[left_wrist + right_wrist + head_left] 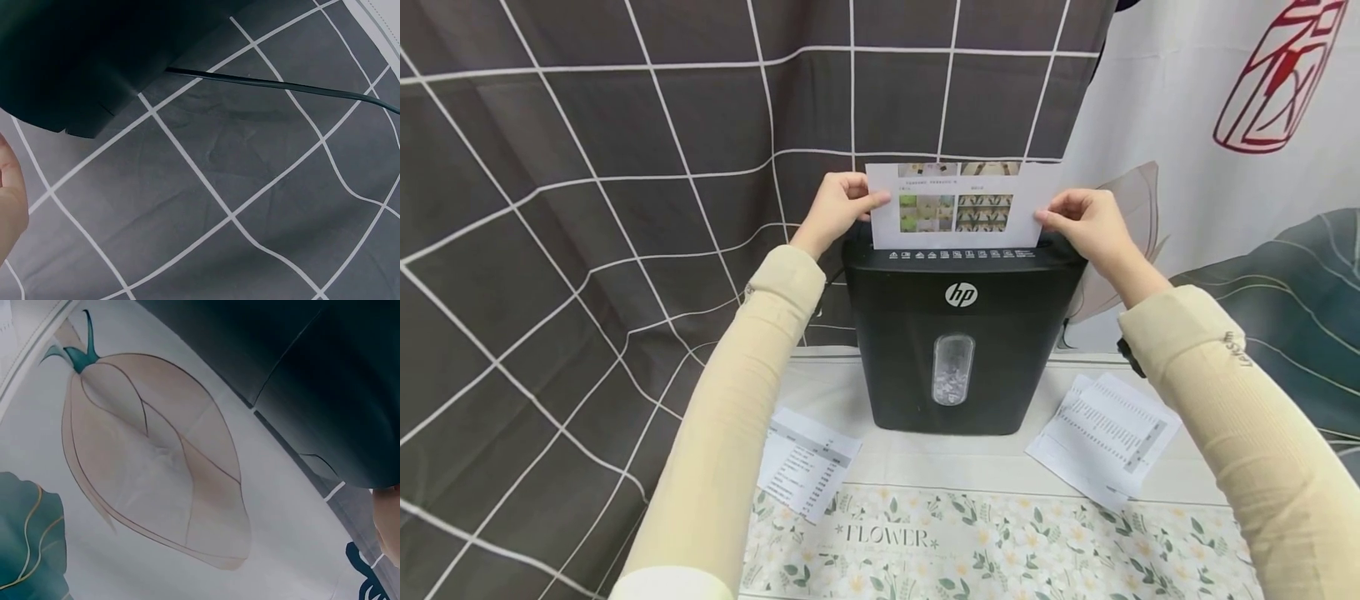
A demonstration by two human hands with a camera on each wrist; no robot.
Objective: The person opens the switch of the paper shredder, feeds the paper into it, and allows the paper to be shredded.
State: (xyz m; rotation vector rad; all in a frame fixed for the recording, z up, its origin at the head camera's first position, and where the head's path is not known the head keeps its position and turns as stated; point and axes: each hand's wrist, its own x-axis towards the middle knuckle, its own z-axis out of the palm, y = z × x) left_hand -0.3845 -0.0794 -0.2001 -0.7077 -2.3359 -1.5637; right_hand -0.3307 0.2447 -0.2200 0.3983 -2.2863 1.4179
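Note:
A white printed sheet of paper [958, 208] with small colour pictures stands upright at the top slot of a black HP paper shredder [910, 333]. Its lower edge meets the slot. My left hand [842, 208] pinches the sheet's left edge between thumb and fingers. On the opposite edge, my right hand [1090, 225] pinches it the same way. White shreds show through the shredder's clear front window [953, 371]. Only a sliver of the left hand [9, 194] shows in the left wrist view, and the right hand [387, 522] is mostly cut off in its own wrist view.
Printed papers [811, 462] lie on the table left of the shredder, and a few more papers [1105, 437] lie to its right. A dark cable [269, 82] runs from the shredder. Behind hangs a dark grid-patterned cloth [700, 108]; a flower-printed tablecloth [985, 550] covers the front.

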